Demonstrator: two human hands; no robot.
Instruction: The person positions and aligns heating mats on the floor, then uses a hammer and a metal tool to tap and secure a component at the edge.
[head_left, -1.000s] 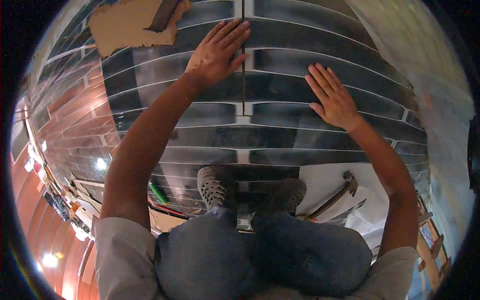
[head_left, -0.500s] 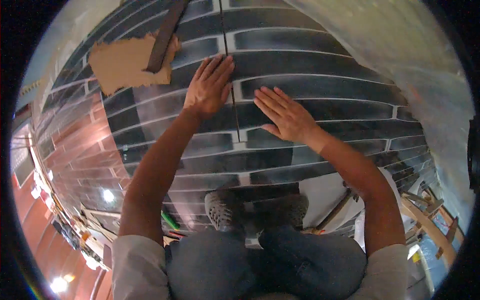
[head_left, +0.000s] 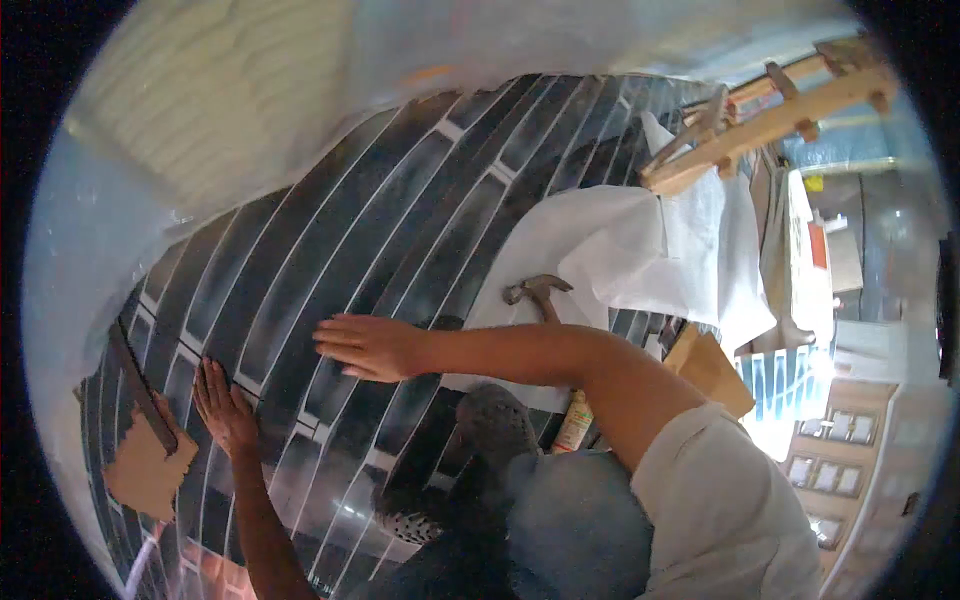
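Both my hands lie flat on a dark floor covering (head_left: 300,260) patterned with white lines like long bricks. My left hand (head_left: 226,408) has its fingers stretched out beside a thin seam that crosses the pattern. On the other side of that seam, farther right, my right hand (head_left: 370,346) rests palm down with fingers extended. Neither hand holds anything. To the left of my left hand, a torn piece of brown cardboard (head_left: 148,472) lies under one end of a dark flat bar (head_left: 143,388).
A claw hammer (head_left: 540,289) lies on a white sheet (head_left: 615,235) beyond my right forearm. A wooden frame (head_left: 770,130) stands at the far right. Pale plastic sheeting (head_left: 250,120) borders the far side. A bottle (head_left: 573,424) is beside my shoe (head_left: 497,415).
The view has swung to the right, bringing the hammer, more of the white sheet and the wooden frame into sight. Both hands are still flat on the floor covering.
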